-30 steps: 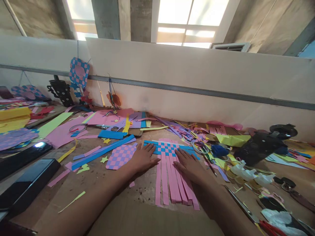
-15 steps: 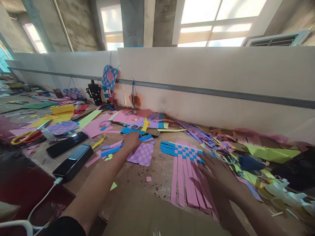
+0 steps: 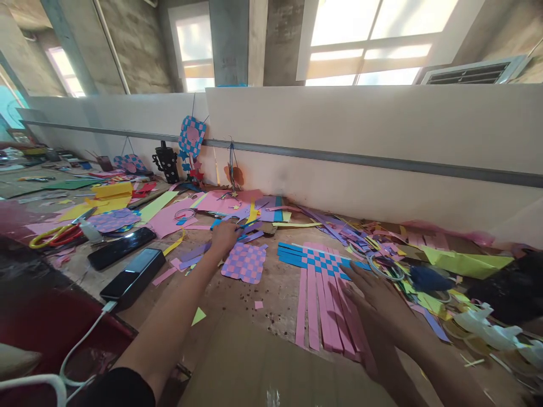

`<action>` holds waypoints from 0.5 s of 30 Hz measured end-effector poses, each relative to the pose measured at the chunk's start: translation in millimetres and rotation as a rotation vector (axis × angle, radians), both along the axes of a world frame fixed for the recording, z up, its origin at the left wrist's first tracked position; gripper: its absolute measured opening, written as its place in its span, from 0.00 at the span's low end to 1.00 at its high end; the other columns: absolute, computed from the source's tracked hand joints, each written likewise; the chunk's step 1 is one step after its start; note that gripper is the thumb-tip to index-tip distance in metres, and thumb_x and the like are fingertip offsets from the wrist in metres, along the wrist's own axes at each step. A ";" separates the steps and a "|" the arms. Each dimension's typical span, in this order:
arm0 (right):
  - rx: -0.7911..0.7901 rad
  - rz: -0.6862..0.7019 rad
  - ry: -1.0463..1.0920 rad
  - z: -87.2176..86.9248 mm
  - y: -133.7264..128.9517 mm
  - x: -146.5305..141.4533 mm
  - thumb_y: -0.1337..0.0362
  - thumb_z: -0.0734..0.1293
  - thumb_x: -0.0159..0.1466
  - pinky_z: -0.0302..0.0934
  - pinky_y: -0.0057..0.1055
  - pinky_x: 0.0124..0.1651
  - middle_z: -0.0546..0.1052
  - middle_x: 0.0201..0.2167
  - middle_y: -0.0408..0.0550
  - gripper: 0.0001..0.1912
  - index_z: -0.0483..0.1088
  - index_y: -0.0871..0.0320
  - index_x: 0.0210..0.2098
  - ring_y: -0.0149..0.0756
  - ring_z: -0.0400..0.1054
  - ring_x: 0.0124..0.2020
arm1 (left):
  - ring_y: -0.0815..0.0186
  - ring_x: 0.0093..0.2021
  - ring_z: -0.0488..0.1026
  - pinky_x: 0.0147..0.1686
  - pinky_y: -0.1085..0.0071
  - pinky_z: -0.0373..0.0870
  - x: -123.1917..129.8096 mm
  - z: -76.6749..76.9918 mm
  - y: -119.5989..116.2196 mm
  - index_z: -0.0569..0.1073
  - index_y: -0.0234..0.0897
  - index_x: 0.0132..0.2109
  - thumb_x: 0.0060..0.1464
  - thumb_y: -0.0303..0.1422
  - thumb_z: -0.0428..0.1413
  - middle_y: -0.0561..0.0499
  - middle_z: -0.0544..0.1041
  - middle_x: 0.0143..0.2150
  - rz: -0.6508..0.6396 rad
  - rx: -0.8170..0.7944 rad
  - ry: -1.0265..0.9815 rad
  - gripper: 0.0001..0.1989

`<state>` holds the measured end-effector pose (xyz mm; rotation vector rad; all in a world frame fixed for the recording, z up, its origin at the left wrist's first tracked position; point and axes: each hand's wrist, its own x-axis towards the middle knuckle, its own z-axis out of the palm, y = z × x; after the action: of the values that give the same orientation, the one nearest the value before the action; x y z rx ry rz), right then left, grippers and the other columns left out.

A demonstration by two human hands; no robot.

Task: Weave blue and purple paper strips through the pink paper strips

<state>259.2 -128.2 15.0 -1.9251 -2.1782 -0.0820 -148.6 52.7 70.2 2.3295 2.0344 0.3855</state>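
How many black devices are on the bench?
2, at the left: the farther black device and the nearer black device, with a white cable attached. More may lie hidden.

My arms are bare from the sleeve down: a black sleeve (image 3: pixel 114 389) with a plain, dark look sits around my left arm at the bottom edge of the view, and below its hem my left forearm (image 3: pixel 169 329) is uncovered right down to my left hand (image 3: pixel 224 237). My right forearm (image 3: pixel 428 362) and right hand (image 3: pixel 373 299) are bare too (that hand is a little soft with blur, so its fingers lose their edges).
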 end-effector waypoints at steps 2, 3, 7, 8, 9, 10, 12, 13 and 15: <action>0.017 0.002 0.001 0.1 0.4 0.1 0.41 0.51 0.74 0.52 0.58 0.74 0.66 0.74 0.49 0.34 0.66 0.46 0.71 0.56 0.56 0.75 | 0.52 0.60 0.75 0.51 0.64 0.67 -3.6 3.2 1.2 0.83 0.41 0.52 0.70 0.38 0.49 0.41 0.81 0.58 -0.005 0.016 -0.023 0.18; 0.019 0.002 0.001 0.5 0.5 0.1 0.41 0.51 0.74 0.52 0.58 0.74 0.66 0.73 0.49 0.34 0.67 0.46 0.71 0.56 0.56 0.75 | 0.53 0.58 0.75 0.49 0.66 0.67 -4.8 4.3 1.9 0.83 0.41 0.51 0.70 0.38 0.49 0.42 0.81 0.57 -0.005 0.017 -0.036 0.18; -0.010 -0.003 -0.004 3.1 0.7 0.0 0.41 0.51 0.73 0.52 0.59 0.74 0.66 0.73 0.50 0.35 0.67 0.47 0.71 0.56 0.56 0.75 | 0.56 0.51 0.78 0.41 0.70 0.65 -5.6 8.8 2.4 0.83 0.41 0.46 0.70 0.38 0.50 0.45 0.84 0.50 0.002 0.003 -0.079 0.16; -0.014 -0.004 -0.004 4.0 0.5 -0.1 0.42 0.50 0.73 0.53 0.59 0.74 0.66 0.73 0.51 0.35 0.67 0.48 0.71 0.57 0.56 0.75 | 0.57 0.49 0.78 0.39 0.70 0.64 -5.0 10.9 1.6 0.83 0.40 0.45 0.69 0.38 0.50 0.45 0.84 0.48 0.002 0.001 -0.092 0.16; -0.013 -0.005 -0.002 4.9 0.3 -0.3 0.42 0.51 0.74 0.53 0.60 0.74 0.66 0.74 0.51 0.35 0.67 0.48 0.71 0.57 0.57 0.75 | 0.57 0.46 0.78 0.37 0.70 0.62 -3.9 13.5 0.2 0.82 0.39 0.44 0.69 0.38 0.50 0.45 0.84 0.45 0.002 0.007 -0.118 0.17; -0.007 -0.006 0.002 5.9 0.1 -0.5 0.42 0.51 0.74 0.53 0.60 0.73 0.65 0.74 0.51 0.35 0.67 0.48 0.71 0.57 0.57 0.75 | 0.58 0.43 0.78 0.35 0.69 0.61 -2.4 16.7 -1.8 0.82 0.39 0.43 0.69 0.39 0.50 0.46 0.84 0.42 0.001 0.024 -0.160 0.17; 0.008 -0.013 0.015 8.6 -0.6 -1.3 0.43 0.52 0.74 0.54 0.59 0.73 0.65 0.74 0.51 0.34 0.67 0.48 0.71 0.56 0.58 0.75 | 0.59 0.38 0.76 0.33 0.69 0.59 2.5 24.0 -7.1 0.82 0.38 0.42 0.67 0.40 0.50 0.48 0.83 0.37 -0.013 0.088 -0.288 0.17; 0.014 -0.018 0.024 10.4 -1.0 -1.8 0.43 0.53 0.74 0.54 0.59 0.73 0.65 0.74 0.51 0.33 0.67 0.48 0.71 0.56 0.58 0.74 | 0.60 0.37 0.75 0.32 0.69 0.58 6.1 27.6 -10.3 0.82 0.39 0.42 0.66 0.41 0.50 0.49 0.82 0.35 -0.029 0.126 -0.367 0.17; 0.020 -0.021 0.043 14.6 -1.6 -3.0 0.44 0.54 0.74 0.53 0.59 0.73 0.66 0.74 0.52 0.33 0.67 0.49 0.71 0.55 0.59 0.74 | 0.61 0.35 0.74 0.32 0.70 0.58 15.1 33.7 -16.7 0.82 0.39 0.41 0.64 0.44 0.52 0.50 0.80 0.32 -0.091 0.170 -0.511 0.18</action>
<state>256.2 -129.8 29.7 -1.9210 -2.1220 -0.0650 -133.5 36.0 103.9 2.1008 1.6997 1.0578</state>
